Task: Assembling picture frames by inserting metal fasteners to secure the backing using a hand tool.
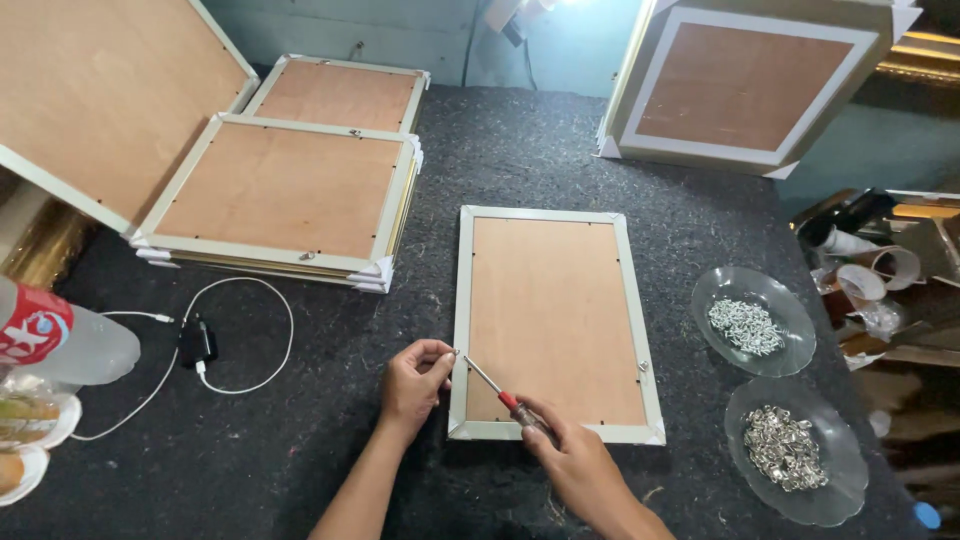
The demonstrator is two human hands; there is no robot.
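A picture frame (552, 215) lies face down on the dark felt table, its brown backing board up and its border pale. My left hand (415, 382) rests at the frame's left edge, fingers pinched on something small that I cannot make out. My right hand (578, 462) grips a red-handled screwdriver (488, 382), whose tip points at the left edge right by my left fingertips. A small metal hanger (643, 368) sits on the frame's right rail.
Two glass dishes hold small metal parts: one (752, 322) at the right, another (794, 450) nearer me. A stack of face-down frames (285, 195) lies at the back left, another frame (745, 85) leans at the back right. A white cable with charger (200, 342) and a plastic bottle (60, 340) lie left.
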